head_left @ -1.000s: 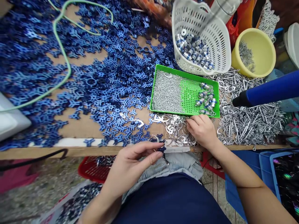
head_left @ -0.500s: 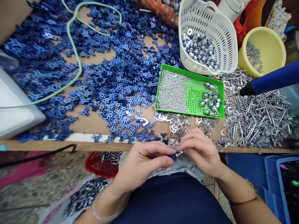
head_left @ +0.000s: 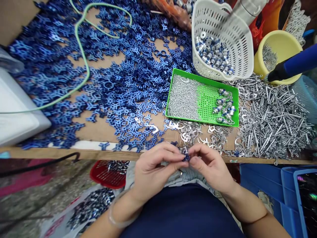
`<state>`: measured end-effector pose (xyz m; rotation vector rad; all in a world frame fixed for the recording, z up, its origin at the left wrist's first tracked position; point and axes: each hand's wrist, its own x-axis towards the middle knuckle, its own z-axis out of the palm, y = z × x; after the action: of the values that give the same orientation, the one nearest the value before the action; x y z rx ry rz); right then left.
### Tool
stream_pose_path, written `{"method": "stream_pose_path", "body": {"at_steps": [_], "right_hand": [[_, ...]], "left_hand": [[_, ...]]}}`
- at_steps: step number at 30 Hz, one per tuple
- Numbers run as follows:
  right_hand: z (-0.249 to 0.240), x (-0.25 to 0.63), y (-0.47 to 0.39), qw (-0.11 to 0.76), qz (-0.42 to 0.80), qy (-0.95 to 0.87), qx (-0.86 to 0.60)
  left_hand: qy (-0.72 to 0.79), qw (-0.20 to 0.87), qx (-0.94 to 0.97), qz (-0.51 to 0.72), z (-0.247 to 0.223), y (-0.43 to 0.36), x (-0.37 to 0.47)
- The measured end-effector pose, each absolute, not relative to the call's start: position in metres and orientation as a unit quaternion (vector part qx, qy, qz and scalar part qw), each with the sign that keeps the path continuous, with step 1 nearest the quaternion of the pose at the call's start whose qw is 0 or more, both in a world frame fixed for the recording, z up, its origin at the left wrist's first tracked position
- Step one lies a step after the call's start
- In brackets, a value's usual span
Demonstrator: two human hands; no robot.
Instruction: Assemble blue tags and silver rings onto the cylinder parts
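Note:
Just in front of the table edge, my left hand [head_left: 158,168] pinches a small dark blue metal piece [head_left: 186,156] between thumb and fingers. My right hand [head_left: 210,165] closes on the same piece from the other side. Some silvery metal shows at the piece, too small to make out. Beyond my hands lie curved silver parts [head_left: 189,132] on the table. A green tray [head_left: 205,102] behind them holds tiny silver pins and several blue-and-silver cylinders. Many blue three-armed pieces [head_left: 119,89] cover the table at the left and middle.
A white basket [head_left: 245,49] of cylinders and a yellow bowl [head_left: 289,43] stand at the back right. A blue-handled tool [head_left: 299,62] hangs over silver rods [head_left: 274,119]. A green cord [head_left: 83,54] crosses the left. Below are a red basket [head_left: 106,178] and blue crates [head_left: 262,185].
The blue piece has been turned and raised slightly between my hands. My right fingers have shifted down and left around it. The blue-handled tool has swung right and up.

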<state>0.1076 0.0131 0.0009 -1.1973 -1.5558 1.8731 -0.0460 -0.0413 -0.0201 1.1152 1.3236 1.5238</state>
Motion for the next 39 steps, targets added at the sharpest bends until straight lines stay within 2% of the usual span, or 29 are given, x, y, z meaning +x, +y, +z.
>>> {"method": "stream_pose_path", "body": {"at_steps": [3,8,11,16,18,21,23,26,30,39], "right_hand": [[0.002,0.106,0.018,0.185,0.721,-0.505,-0.438],[0.008,0.112,0.035,0.077,0.740,-0.526,-0.413],[0.012,0.113,0.040,0.023,0.744,-0.548,-0.381],[0.009,0.115,0.039,0.039,0.755,-0.540,-0.370],[0.005,0.122,0.043,0.102,0.680,-0.591,-0.423],[-0.003,0.140,0.054,0.206,0.365,-0.727,-0.544],[-0.010,0.150,0.062,0.187,0.155,-0.798,-0.552],[-0.018,0.154,0.068,0.066,-0.007,-0.870,-0.489],[-0.021,0.150,0.067,-0.013,-0.105,-0.882,-0.460],[-0.020,0.156,0.076,-0.022,-0.109,-0.904,-0.414]], "left_hand": [[0.523,0.363,0.491,0.595,-0.025,-0.040,-0.047],[0.479,0.460,0.519,0.539,-0.028,-0.031,-0.064],[0.437,0.453,0.619,0.470,-0.025,-0.027,-0.074],[0.435,0.368,0.696,0.436,-0.023,-0.030,-0.076],[0.460,0.344,0.682,0.453,-0.027,-0.032,-0.075],[0.490,0.330,0.637,0.494,-0.034,-0.035,-0.073],[0.505,0.328,0.613,0.512,-0.037,-0.037,-0.073],[0.513,0.330,0.602,0.516,-0.038,-0.038,-0.073],[0.513,0.327,0.601,0.519,-0.037,-0.037,-0.070],[0.465,0.407,0.554,0.558,-0.033,-0.039,-0.067]]}}
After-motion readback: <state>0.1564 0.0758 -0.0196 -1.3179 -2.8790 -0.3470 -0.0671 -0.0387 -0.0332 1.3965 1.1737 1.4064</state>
